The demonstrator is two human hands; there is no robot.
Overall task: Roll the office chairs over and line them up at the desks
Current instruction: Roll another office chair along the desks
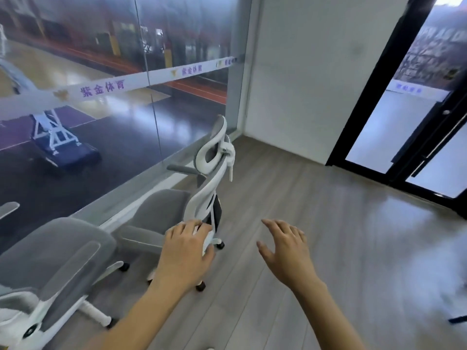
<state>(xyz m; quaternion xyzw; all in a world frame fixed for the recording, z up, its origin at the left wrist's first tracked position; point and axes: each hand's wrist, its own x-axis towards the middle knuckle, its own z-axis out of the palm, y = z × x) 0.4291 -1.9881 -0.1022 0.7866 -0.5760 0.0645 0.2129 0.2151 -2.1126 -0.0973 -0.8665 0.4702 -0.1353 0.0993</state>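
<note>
A white-framed office chair (161,210) with grey cushions stands by the glass wall, its seat turned to the left and its headrest up at the centre. My left hand (185,248) holds a white part low on its backrest, fingers over the top and thumb at the side. My right hand (285,248) hovers to the right of the chair above the floor, fingers spread, touching nothing. A second chair of the same kind (58,251) stands at the lower left, close to the first. No desk is in view.
A glass wall (113,109) with a white banner stripe runs along the left behind both chairs. A white wall closes the far corner, and a black-framed glass door (404,137) stands at the right. Grey wood floor (328,210) stretches to the right of the chairs.
</note>
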